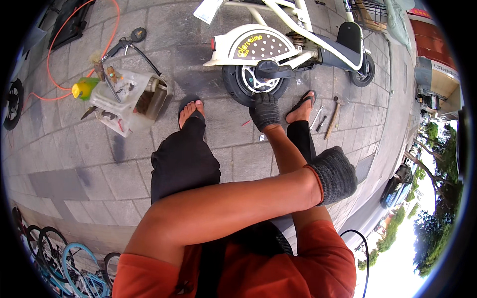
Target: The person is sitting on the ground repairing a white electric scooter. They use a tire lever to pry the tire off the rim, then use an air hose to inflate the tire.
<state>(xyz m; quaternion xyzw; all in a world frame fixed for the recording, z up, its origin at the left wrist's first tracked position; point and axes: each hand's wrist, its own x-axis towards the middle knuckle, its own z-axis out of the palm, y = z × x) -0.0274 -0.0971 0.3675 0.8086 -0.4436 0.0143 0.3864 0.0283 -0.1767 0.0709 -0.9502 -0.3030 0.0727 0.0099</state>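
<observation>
Both my hands wear dark grey knit gloves. Reaching forward, my right hand (266,112) grips the near edge of the scooter's rear wheel (241,91), its fingers bent over the black tyre toward the pale rim. My left arm crosses over the right arm, and my left hand (334,176) is balled into a fist at the right, with nothing showing in it. The cream electric scooter (251,42) lies on its side, with a dotted brown panel on its rear cover. A black pedal-like part (268,69) sits over the wheel hub.
Beside my right foot lie a hammer (333,116), a wrench (316,116) and a small dark tool (322,123). At left, a plastic tool box (126,99) stands near a yellow container (84,89), an air gun with gauge (124,45) and an orange hose (48,64). Bicycles (79,263) stand behind, lower left.
</observation>
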